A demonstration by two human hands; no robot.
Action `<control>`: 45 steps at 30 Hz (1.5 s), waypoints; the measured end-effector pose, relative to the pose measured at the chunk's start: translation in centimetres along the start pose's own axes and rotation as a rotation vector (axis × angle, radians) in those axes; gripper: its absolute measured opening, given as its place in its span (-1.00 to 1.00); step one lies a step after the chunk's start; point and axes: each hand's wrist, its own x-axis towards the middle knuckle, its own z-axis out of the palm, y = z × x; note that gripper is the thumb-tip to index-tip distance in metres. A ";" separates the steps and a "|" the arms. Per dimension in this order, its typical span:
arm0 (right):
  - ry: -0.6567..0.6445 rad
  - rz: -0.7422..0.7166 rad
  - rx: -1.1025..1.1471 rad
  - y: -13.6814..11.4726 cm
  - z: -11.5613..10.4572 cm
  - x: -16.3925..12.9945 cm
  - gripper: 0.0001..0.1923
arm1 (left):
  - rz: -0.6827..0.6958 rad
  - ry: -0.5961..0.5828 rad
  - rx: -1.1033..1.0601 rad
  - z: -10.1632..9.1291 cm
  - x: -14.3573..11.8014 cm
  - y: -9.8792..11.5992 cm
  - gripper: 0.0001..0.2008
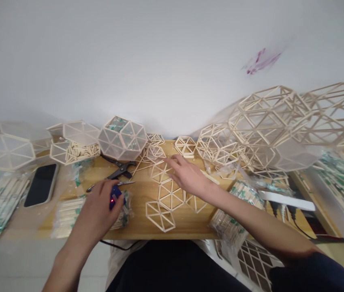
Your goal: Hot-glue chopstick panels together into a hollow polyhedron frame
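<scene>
Your worktop (pixel 186 227) carries flat stick hexagons (pixel 171 194) in a chain running from near edge toward the wall. Your right hand (pixel 186 175) lies flat, fingers spread, on them. Your left hand (pixel 99 211) grips a blue tool (pixel 115 196) (red light on), just beside scissors (pixel 120 172).

Phone (pixel 41 184) left of scissors (pixel 115 172) (both on table (pixel 186 227)).

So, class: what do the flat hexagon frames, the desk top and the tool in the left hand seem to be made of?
Hexagon frames: thin pale sticks, probably bare wood or bamboo, matt and unpainted. Desk top: wood or wood-look laminate, going by the warm grain, smooth finish. Tool in the left hand: blue, likely plastic, with a red light; mostly hidden.
</scene>
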 end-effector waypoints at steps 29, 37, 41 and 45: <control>0.013 -0.004 0.105 0.4 -0.4 -0.7 -0.41 | -0.011 0.356 -0.021 -3.2 12.4 3.7 -0.45; 0.067 -0.034 0.173 0.8 0.1 -1.0 -0.49 | 0.162 0.304 -0.101 -2.6 12.8 6.6 -0.43; 0.076 -0.024 0.174 0.9 0.0 -1.2 -0.52 | 0.224 0.189 -0.118 -0.6 13.8 6.7 -0.42; 0.077 -0.012 0.176 0.9 0.0 -1.2 -0.52 | 0.309 0.160 -0.098 0.2 14.0 6.8 -0.36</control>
